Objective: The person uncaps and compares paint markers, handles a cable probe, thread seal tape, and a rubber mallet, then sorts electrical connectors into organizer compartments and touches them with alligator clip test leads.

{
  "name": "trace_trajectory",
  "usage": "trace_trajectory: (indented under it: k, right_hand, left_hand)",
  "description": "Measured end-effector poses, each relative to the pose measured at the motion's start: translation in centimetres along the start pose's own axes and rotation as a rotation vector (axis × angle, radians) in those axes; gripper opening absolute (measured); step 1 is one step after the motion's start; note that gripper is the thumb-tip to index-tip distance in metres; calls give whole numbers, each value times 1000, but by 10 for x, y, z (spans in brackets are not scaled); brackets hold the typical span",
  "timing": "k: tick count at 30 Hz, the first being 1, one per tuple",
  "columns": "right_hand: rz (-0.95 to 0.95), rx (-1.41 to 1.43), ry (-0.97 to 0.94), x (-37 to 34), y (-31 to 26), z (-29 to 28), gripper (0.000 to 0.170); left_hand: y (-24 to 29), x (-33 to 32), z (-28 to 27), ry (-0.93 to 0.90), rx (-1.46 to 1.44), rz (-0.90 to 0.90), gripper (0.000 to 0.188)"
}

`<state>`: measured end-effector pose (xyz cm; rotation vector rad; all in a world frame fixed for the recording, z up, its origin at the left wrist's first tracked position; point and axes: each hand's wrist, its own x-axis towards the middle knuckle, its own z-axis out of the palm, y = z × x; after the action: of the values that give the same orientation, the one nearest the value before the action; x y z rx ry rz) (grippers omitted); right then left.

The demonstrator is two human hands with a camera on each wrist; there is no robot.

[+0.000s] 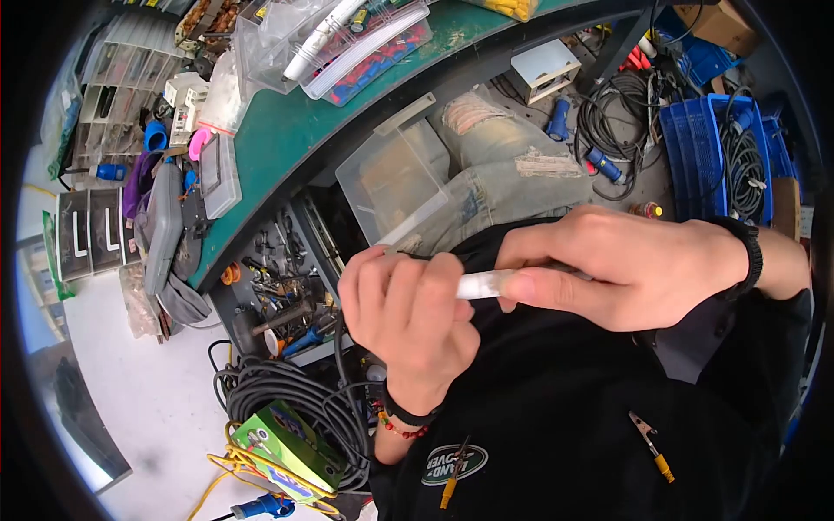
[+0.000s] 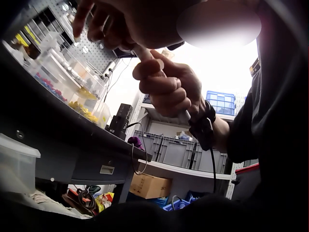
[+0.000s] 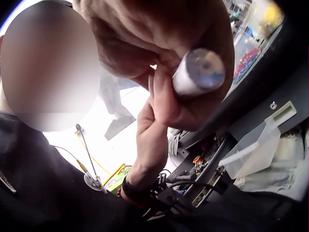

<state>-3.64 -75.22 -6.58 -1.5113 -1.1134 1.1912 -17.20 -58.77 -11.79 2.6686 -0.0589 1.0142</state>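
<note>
White cylindrical tube is gripped by the right hand and apparently pinched by the left hand, its long axis running crosswise between them, before black clothing.

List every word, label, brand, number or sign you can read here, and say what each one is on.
"LAND ROVER": on the oval badge of the black top, upside down in the head view, with a clip lying across it.

Too small or blurred to read: the print on the green box, the marks on the cardboard box and the pale marks on the black box.
</note>
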Motion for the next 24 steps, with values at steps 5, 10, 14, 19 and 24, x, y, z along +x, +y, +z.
trace_trajectory:
  k: [5, 10, 14, 19, 24]
  right_hand:
    - [74, -96, 13, -10, 0, -6, 24]
    - [-103, -293, 214, -14, 6, -1, 16]
    - [-288, -405, 317, -14, 14, 0, 17]
    - [-66, -97, 136, -16, 9, 0, 23]
    - [148, 208, -61, -17, 6, -1, 28]
  left_hand:
    - [0, -2, -5, -29, -29, -53, 24]
    - [1, -5, -10, -52, -66, -133, 33]
    - [2, -5, -11, -60, -119, -156, 38]
    - [-1, -3, -10, 38, -137, -30, 42]
    - [-6, -7, -10, 63, -107, 59, 42]
